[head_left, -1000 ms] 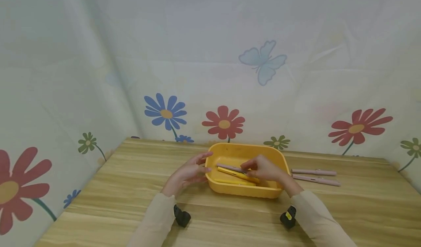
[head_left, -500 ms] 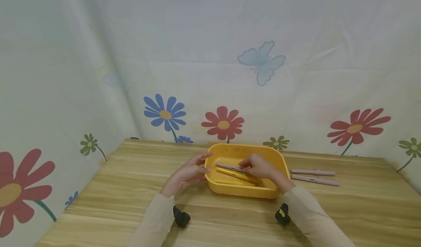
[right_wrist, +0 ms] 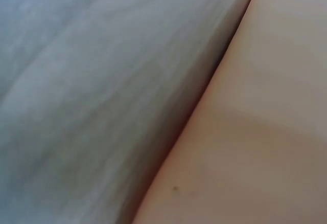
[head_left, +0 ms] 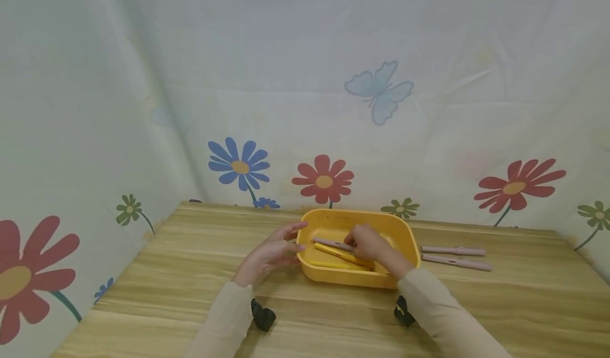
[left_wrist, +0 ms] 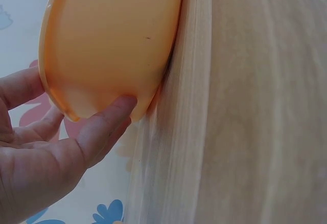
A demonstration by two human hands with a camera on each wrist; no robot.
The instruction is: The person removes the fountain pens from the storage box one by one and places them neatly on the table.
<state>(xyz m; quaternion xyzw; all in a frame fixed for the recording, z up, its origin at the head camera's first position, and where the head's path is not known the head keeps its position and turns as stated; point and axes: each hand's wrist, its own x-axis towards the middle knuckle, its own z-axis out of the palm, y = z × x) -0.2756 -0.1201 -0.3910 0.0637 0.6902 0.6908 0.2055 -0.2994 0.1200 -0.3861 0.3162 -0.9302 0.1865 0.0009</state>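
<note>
A yellow plastic basin (head_left: 359,278) stands on the table. My left hand (head_left: 267,252) is at its left end, and in the left wrist view the extended fingers (left_wrist: 104,127) touch the outer wall and rim. Inside the basin my right hand (head_left: 371,244) has its fingers curled at the right end of a pale pink pen (head_left: 331,243), which they pinch. Its right end is hidden by the hand. Just in front of it lies a yellow pen (head_left: 335,252), with another yellow pen (head_left: 335,265) near the front wall.
Two pale pink pens (head_left: 455,251) lie side by side on the wooden table (head_left: 157,273), right of the basin. A flower-printed curtain (head_left: 286,114) hangs behind. Only sleeve (right_wrist: 102,91) and skin fill the right wrist view.
My right hand has shifted slightly left, its forearm swinging left and covering more of the basin's front right corner. The left hand and basin have hardly moved.
</note>
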